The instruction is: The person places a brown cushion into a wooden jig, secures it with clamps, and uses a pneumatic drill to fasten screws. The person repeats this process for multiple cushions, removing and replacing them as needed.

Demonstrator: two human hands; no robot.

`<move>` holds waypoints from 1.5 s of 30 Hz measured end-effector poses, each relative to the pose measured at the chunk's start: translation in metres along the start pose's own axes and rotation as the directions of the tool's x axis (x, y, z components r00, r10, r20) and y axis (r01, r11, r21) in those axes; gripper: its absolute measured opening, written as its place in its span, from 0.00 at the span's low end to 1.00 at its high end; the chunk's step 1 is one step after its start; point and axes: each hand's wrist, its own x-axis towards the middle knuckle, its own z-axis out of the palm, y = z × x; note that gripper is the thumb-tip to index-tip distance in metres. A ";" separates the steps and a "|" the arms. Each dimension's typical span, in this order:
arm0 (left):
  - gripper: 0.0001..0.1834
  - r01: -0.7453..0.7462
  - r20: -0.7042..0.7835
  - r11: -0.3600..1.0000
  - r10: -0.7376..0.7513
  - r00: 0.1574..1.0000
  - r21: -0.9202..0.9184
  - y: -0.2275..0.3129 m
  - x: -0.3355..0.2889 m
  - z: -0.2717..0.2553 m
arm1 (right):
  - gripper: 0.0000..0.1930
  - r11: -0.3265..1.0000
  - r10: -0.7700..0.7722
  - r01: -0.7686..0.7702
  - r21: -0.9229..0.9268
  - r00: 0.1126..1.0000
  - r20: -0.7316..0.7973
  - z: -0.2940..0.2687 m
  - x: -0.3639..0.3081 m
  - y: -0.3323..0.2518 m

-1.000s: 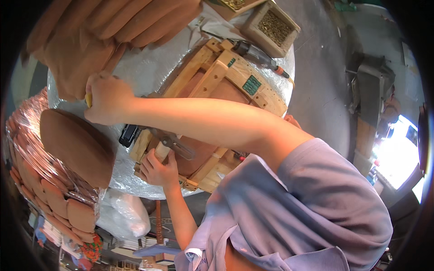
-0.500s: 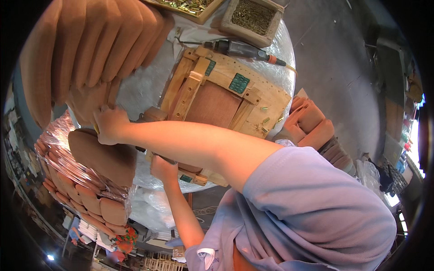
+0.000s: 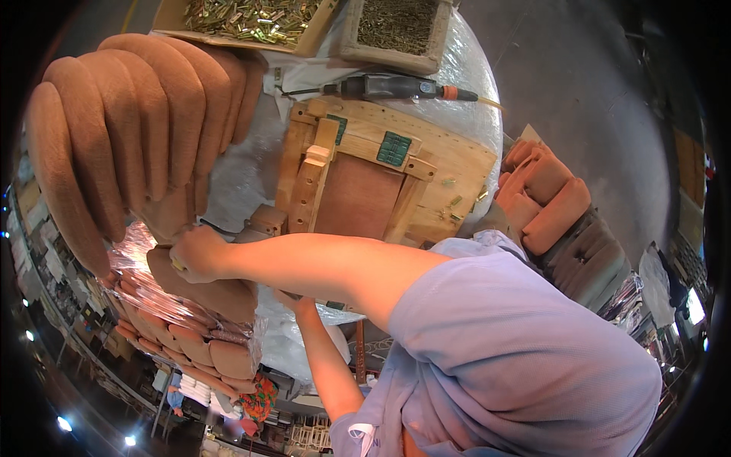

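My right hand [image 3: 199,254] is closed in a fist over a brown padded piece [image 3: 228,298] at the left. A small yellow bit shows at the fist; what it belongs to is hidden. Below my right forearm, my left hand [image 3: 295,300] is at the near edge of a wooden jig [image 3: 449,156], its fingers mostly hidden. The jig holds wooden bars, a reddish-brown panel [image 3: 356,194] and green ribbed pads [image 3: 394,148]. Close to the right forearm, a small brown block [image 3: 266,219] sits at the jig's left side.
A power screwdriver [image 3: 388,87] lies along the jig's far edge. Behind it stand a box of brass-coloured fittings [image 3: 316,34] and a tray of screws [image 3: 443,42]. Brown padded pieces [image 3: 145,114] stand in a row at the left. More cushions [image 3: 548,194] are stacked at the right.
The view has shifted, so the far boxes sit higher. My right fist has come nearer over the brown padded piece. My left hand is now more covered by the right forearm.
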 end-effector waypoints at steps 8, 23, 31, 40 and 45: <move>0.31 0.028 0.045 0.999 -0.030 0.999 0.041 0.031 -0.001 -0.016 | 0.07 0.946 -0.323 0.325 0.013 0.944 -0.067 0.020 0.002 0.007; 0.24 -0.077 -0.040 0.993 0.081 0.996 0.094 0.003 -0.005 0.009 | 0.42 0.822 0.536 -0.521 -0.227 0.844 0.005 0.021 0.013 -0.012; 0.21 -0.189 -0.154 0.978 0.174 0.973 -0.085 0.025 -0.001 0.003 | 0.47 0.707 0.693 -0.696 -0.122 0.650 0.312 -0.022 0.018 -0.024; 0.28 -0.166 -0.133 0.983 0.154 0.979 -0.084 0.038 0.001 -0.009 | 0.30 0.832 0.555 -0.528 -0.173 0.797 0.237 -0.002 0.015 -0.004; 0.33 -0.103 -0.028 0.974 0.100 0.995 -0.201 0.054 0.002 -0.031 | 0.29 0.850 0.526 -0.480 -0.217 0.797 0.296 0.003 0.022 0.003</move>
